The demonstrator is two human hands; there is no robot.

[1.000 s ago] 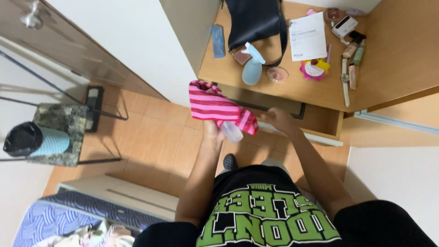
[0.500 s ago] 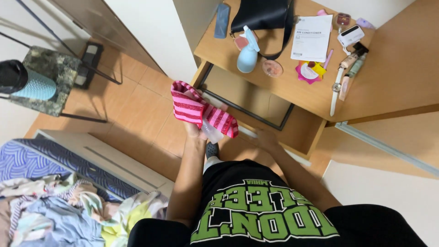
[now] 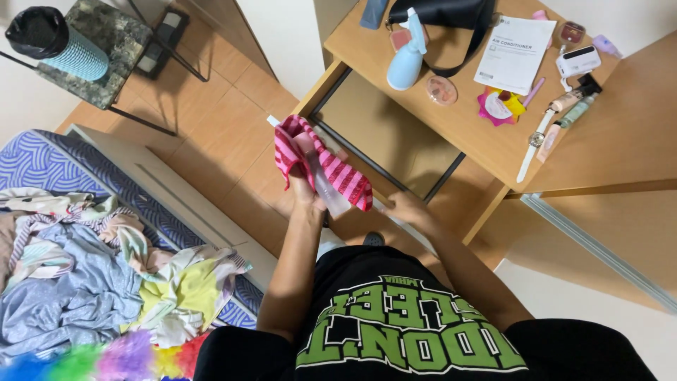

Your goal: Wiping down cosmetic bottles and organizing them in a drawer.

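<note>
Head view shows the person standing at the front edge of a wooden counter [image 3: 486,137] and looking down. Left hand [image 3: 308,197] is closed around a pink-and-red striped cloth [image 3: 331,166] together with a clear plastic bottle [image 3: 323,180] that lies inside the cloth's folds; both are held in the air just off the counter's front left corner, above the tiled floor [image 3: 211,120]. Right hand [image 3: 403,209] is open, fingers spread, touching nothing that can be made out, just beside the cloth's lower end and below the open recess under the counter top. On the counter, near its left edge, stands a light blue spray bottle [image 3: 407,56], with a black bag [image 3: 444,13] behind it and a white printed sheet [image 3: 515,53] toward the right. A heap of clothes [image 3: 92,275] lies on the bed [image 3: 42,159] at the left.
</note>
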